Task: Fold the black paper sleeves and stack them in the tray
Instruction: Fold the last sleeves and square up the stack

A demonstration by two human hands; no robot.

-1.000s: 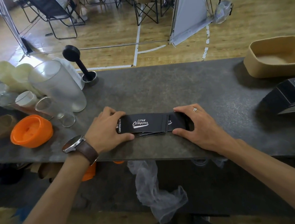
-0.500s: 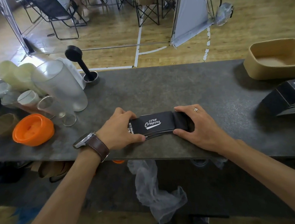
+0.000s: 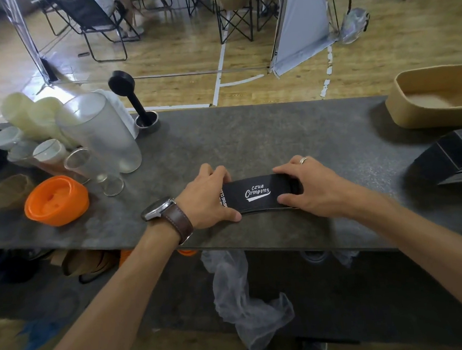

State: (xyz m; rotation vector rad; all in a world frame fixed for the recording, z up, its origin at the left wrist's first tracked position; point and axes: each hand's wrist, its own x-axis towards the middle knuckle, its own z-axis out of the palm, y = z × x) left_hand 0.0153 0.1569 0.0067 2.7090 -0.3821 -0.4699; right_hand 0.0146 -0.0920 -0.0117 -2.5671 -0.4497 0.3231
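The left hand (image 3: 208,197) grips the left end of the black paper sleeve (image 3: 257,193), thumb along the near edge and fingers curled over the far edge; the right hand (image 3: 306,186) grips the right end the same way, thumb near and fingers laid over the top. The sleeve lies on the tabletop (image 3: 249,140) between both hands with its white printed logo facing up; thin dark edges show beneath it, possibly further sleeves, though this cannot be confirmed. Holding both ends at once appears intended to bring them inward and keep the fold lines aligned; the fold is judged to be under way, not complete.

The sleeve sits near the front edge of the tabletop, so any slide toward the body risks a drop. A stack of black sleeves (image 3: 460,154) lies at the right edge of view; the tan tray (image 3: 436,96) stands just behind it at the far right and appears to hold nothing yet. The stretch of tabletop from the hands to the tray is bare. On the left, the orange lid (image 3: 56,199) and clear cups (image 3: 102,132) stand well apart from the hands.
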